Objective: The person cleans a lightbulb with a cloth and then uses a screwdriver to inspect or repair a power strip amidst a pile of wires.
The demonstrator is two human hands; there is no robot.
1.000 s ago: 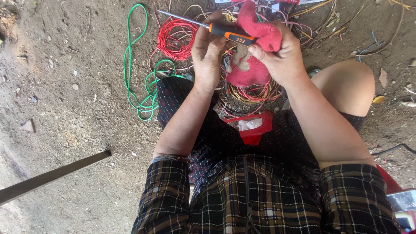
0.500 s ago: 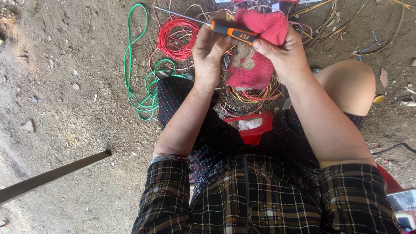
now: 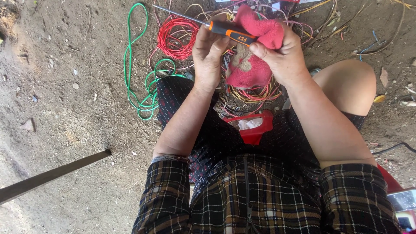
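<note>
Seen from above, a person sits on bare dirt ground [image 3: 65,108], wearing a dark plaid shirt [image 3: 260,199] nearest the camera. A flat dark bar [image 3: 52,175] lies across the ground at the lower left. Between the knees sits a small red container [image 3: 253,130].

Further out, both forearms reach forward and the hands meet. The left hand [image 3: 210,52] is closed around the orange and black handle of a screwdriver [image 3: 227,32], whose thin metal shaft points up and to the left. The right hand [image 3: 281,56] is clamped on a pink-red cloth [image 3: 251,65], perhaps a glove, though its folds make this hard to tell.

Compared with a second ago, the cloth has been bunched up and pulled over the butt end of the handle, where before it hung more loosely below. The tool itself has barely shifted, so the cloth now looks to be wrapped on or rubbed against the handle.

Beyond the hands lie tangled wires: a red coil [image 3: 175,39], looping green wire [image 3: 138,78] to the left, and yellow strands [image 3: 255,93] beneath the cloth.
</note>
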